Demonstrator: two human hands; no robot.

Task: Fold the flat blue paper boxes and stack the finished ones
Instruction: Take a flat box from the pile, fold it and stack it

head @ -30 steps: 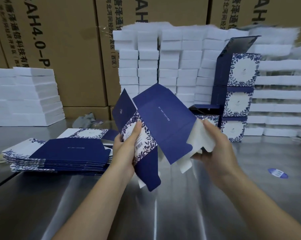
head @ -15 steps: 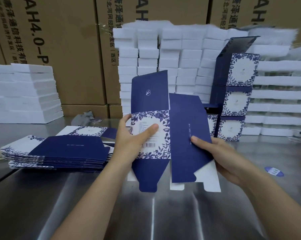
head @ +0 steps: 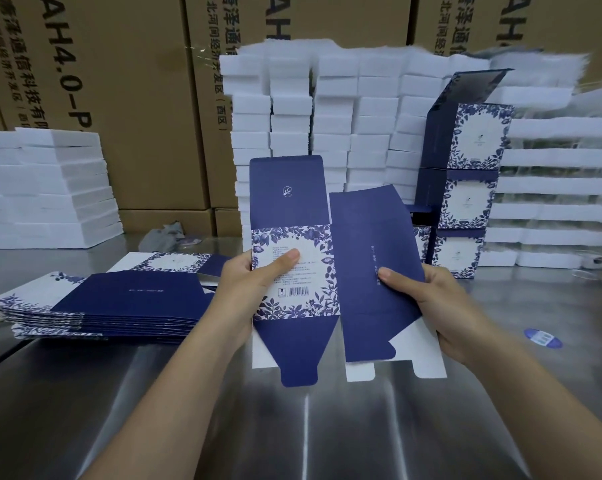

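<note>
Both hands hold one flat blue paper box (head: 306,296) of navy card with a white floral panel, raised off the surface between them and facing the person. Its long axis runs roughly upright, with closing flaps above and below the hands. The left hand (head: 251,285) pinches the floral barcode panel, thumb flat on the front and fingers hidden behind. The right hand (head: 438,306) pinches the plain navy panel the same way, thumb in front and fingers curled round the outer edge. The crease between the two panels lies midway between the thumbs, equally near either hand. The coming move likely turns on that line: pushing the hands toward each other should open the sleeve into a tube. The stack of finished blue-and-white floral boxes (head: 465,188) stands beyond the right hand, so that hand is nearer for stacking. The pile of flat blue card blanks (head: 112,303) lies just outside the left hand. Below both forearms spreads a shiny steel table (head: 292,427), with a small blue oval sticker (head: 542,338) out past the right wrist. Beyond the fingertips rise white foam blocks (head: 327,116) in columns and, behind them, tall brown cardboard cartons (head: 136,98).
</note>
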